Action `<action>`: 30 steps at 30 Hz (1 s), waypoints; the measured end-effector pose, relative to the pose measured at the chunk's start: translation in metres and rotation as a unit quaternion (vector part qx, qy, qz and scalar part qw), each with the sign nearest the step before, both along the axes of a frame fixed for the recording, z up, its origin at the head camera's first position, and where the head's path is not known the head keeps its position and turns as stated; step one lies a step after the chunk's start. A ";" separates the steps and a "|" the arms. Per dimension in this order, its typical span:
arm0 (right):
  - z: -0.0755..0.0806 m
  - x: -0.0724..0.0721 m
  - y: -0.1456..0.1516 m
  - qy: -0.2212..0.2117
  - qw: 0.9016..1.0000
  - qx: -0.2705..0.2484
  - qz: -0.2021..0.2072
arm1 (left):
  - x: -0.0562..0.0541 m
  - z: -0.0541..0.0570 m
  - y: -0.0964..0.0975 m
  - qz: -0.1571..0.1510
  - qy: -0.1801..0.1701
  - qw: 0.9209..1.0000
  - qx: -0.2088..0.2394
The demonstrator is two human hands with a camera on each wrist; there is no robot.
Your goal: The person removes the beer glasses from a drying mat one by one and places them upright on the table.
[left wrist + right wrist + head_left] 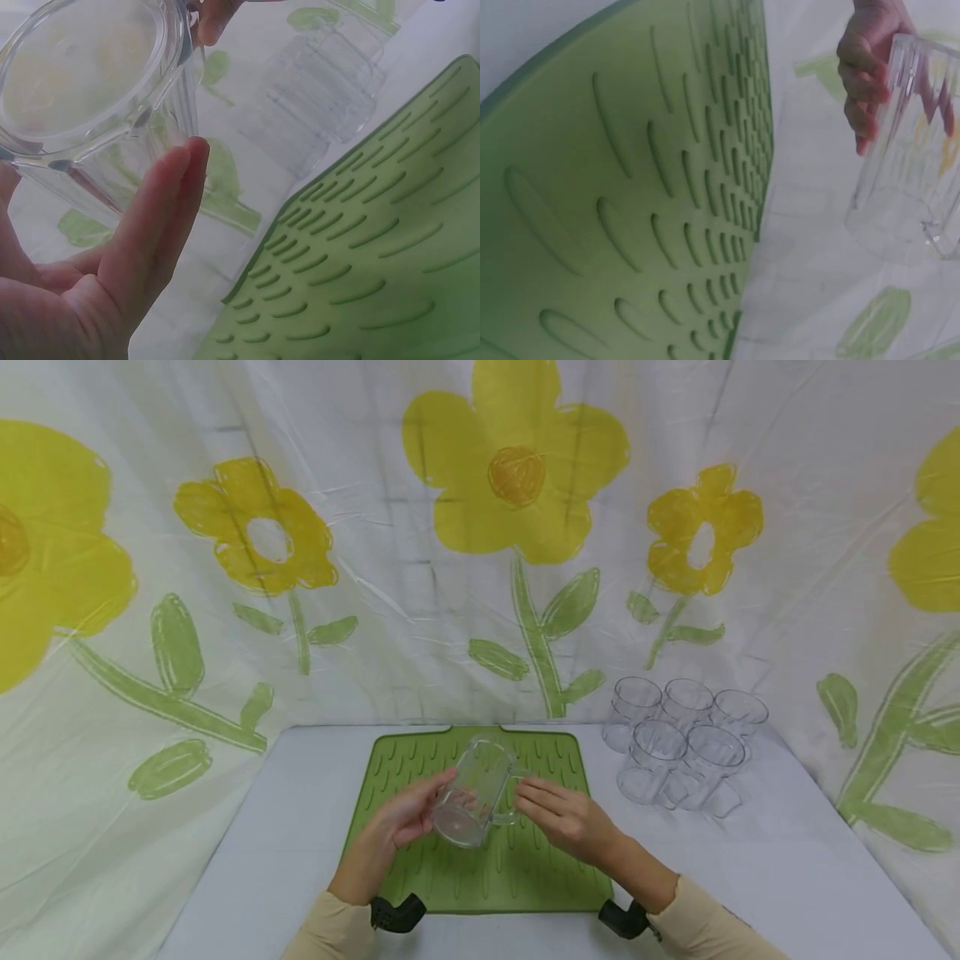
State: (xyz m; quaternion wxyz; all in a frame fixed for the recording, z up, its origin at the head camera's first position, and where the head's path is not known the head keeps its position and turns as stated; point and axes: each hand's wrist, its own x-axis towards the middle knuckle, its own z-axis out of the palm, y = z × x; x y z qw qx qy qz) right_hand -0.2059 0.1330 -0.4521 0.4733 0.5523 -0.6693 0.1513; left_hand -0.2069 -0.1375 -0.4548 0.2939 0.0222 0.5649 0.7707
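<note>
A clear glass mug [480, 777] is tilted in the air above a green drying mat [480, 881]. My left hand [411, 810] grips the mug's body from the left; the left wrist view shows its fingers [154, 210] along the glass, close to the round base. On the other side, the fingertips of my right hand [564, 818] pinch at the mug's handle [504, 817], part of which they hide. The right wrist view shows the left hand [870, 71] against the mug [900, 157], while the right hand lies outside that picture.
Several clear mugs [651, 764] stand grouped on the white table [690, 868] to the right of the mat. A white curtain [390, 635] printed with yellow flowers hangs behind the table. Black wrist-worn devices [399, 913] sit at both sleeves.
</note>
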 end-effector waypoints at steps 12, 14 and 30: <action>0.005 -0.001 0.002 -0.043 0.999 0.002 0.001 | -0.001 0.003 0.002 0.005 -0.003 1.000 0.020; 0.005 -0.002 0.003 -0.061 0.998 0.007 -0.001 | -0.002 0.003 0.003 0.004 0.000 1.000 0.022; 0.008 -0.004 0.007 -0.174 0.984 0.031 0.008 | 0.000 0.005 0.001 0.012 0.053 0.999 0.002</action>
